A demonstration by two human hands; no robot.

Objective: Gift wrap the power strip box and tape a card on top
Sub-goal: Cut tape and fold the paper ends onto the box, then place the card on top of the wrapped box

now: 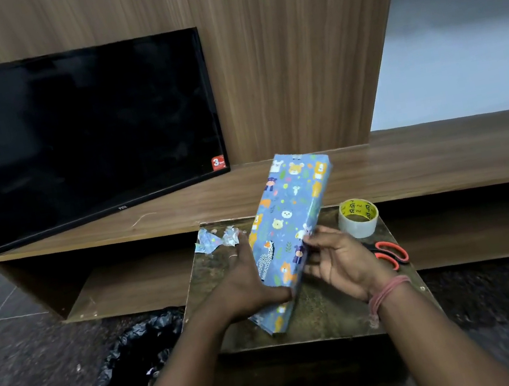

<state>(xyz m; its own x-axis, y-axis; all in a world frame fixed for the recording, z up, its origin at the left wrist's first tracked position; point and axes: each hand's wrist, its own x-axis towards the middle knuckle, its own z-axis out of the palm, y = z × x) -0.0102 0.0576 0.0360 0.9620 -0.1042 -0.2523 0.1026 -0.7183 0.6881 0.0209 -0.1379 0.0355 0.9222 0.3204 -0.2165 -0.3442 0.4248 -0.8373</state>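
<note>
Now both hands, left hand (248,281) and right hand (342,260), clasp the wrapped box (289,230) in their fingers, tilted over the table (327,312); tape roll (358,217) at the far right corner; television (75,138) reads "TCL".

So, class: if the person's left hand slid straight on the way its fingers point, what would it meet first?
The left hand lies along the wrapped box, fingers pointing away from the person. Straight on, it would probably first meet the crumpled paper scraps near the small table's far edge; depth is hard to judge.
</note>
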